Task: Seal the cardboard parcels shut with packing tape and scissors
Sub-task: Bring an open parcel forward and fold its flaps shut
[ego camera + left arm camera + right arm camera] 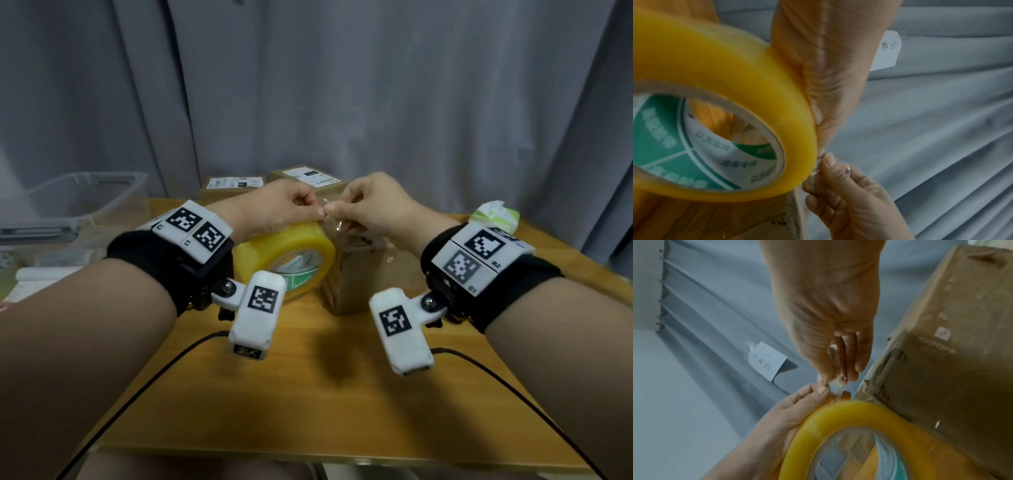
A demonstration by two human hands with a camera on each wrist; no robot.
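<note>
We are steadying the yellow tape roll with our left hand, its thumb and fingertips pinching at the rim, while our right hand is pinching the crinkled free tape end. To do this well, we are aiming to peel slowly and keep the strip flat, so it is not folding onto itself. The roll is hovering just beside the cardboard parcel standing on the counter, with more parcels waiting behind.

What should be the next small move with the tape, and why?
Probably the right hand should pull the pinched tape end away from the yellow roll, held by the left hand, toward the cardboard box; only a crumpled tab is free.
</note>
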